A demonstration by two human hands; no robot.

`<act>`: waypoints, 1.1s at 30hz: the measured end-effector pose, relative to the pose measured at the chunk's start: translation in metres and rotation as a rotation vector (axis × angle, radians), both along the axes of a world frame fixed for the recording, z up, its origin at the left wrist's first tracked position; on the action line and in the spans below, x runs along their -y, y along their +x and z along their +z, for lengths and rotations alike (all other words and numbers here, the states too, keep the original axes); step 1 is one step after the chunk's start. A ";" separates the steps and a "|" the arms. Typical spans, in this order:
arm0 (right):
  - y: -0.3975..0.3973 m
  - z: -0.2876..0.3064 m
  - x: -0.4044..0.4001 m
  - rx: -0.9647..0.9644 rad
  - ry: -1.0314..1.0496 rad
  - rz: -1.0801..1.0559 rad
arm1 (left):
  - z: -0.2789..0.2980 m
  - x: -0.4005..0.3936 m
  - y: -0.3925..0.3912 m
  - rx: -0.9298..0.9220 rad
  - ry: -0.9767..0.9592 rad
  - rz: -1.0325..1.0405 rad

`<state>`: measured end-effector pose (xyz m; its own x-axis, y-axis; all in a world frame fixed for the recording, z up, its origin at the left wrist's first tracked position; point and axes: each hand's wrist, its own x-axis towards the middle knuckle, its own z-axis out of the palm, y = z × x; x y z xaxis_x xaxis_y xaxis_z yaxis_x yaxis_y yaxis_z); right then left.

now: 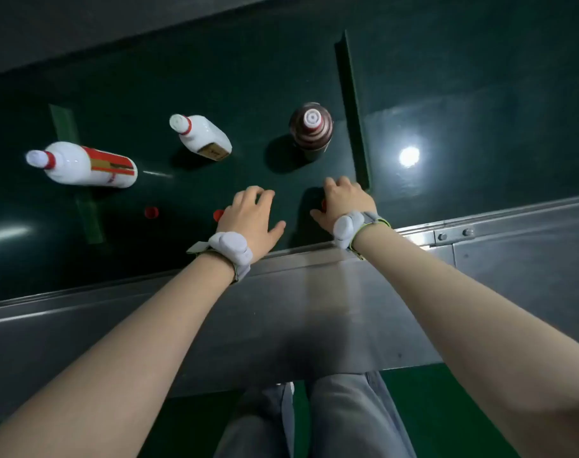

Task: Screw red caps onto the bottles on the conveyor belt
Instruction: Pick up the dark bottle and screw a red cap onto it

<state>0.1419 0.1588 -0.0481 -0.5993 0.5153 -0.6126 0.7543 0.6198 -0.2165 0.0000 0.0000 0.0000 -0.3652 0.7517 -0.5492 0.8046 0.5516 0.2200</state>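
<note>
None of the capping looks finished yet. Three bottles stand on the dark green belt (215,71), toward its far side, and each shows a bare white neck top with no red cap on it: a tall white bottle (83,165) with a red and gold label nearest the left end, a smaller white bottle (203,135) in the middle, and a dark brown bottle (311,128) just beside the raised green divider (352,110) that crosses the belt. The loose caps lie along the near edge of the belt, close to the steel rail (314,285). One red cap (151,212) sits alone and untouched, well apart from the bottles. A second red cap (218,214) peeks out from under the outer side of the left hand (253,214), whose fingers are spread and arched down onto the belt; whether it is gripping that cap or only resting over it cannot be told. The right hand (342,201) is curled downward just this side of the brown bottle, and a sliver of red (323,203) shows under its fingers, probably a third cap being gathered, though the hand hides most of it. So the work seems to be at the picking-up stage, with all three bottles left to cap.
</note>
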 end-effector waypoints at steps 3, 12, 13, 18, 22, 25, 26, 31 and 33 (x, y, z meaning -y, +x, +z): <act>-0.001 -0.014 0.002 0.076 -0.017 -0.003 | -0.010 0.000 0.002 0.015 -0.036 0.029; -0.006 0.006 -0.009 0.020 0.062 -0.028 | 0.008 -0.036 0.002 0.004 0.102 0.082; -0.007 0.015 -0.014 -0.009 0.088 -0.035 | 0.014 -0.044 0.001 0.003 0.134 0.099; -0.016 0.062 -0.035 -0.144 0.146 -0.092 | 0.038 -0.077 -0.002 -0.025 0.208 0.150; -0.026 0.108 -0.054 -0.296 0.206 -0.150 | 0.060 -0.103 -0.006 0.004 0.239 0.217; -0.033 0.134 -0.064 -0.390 0.232 -0.145 | 0.066 -0.118 -0.010 0.049 0.227 0.281; -0.034 0.140 -0.067 -0.407 0.234 -0.132 | 0.065 -0.122 -0.010 0.063 0.216 0.293; -0.035 0.149 -0.064 -0.431 0.244 -0.095 | 0.045 -0.126 -0.006 0.136 0.205 0.326; -0.031 0.147 -0.062 -0.419 0.236 -0.081 | 0.034 -0.127 -0.005 0.143 0.196 0.352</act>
<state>0.1111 0.2206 0.0991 -0.7217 0.6662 -0.1878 0.6799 0.6314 -0.3729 -0.0047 0.1268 0.0343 -0.5491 0.6899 -0.4717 0.5285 0.7238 0.4435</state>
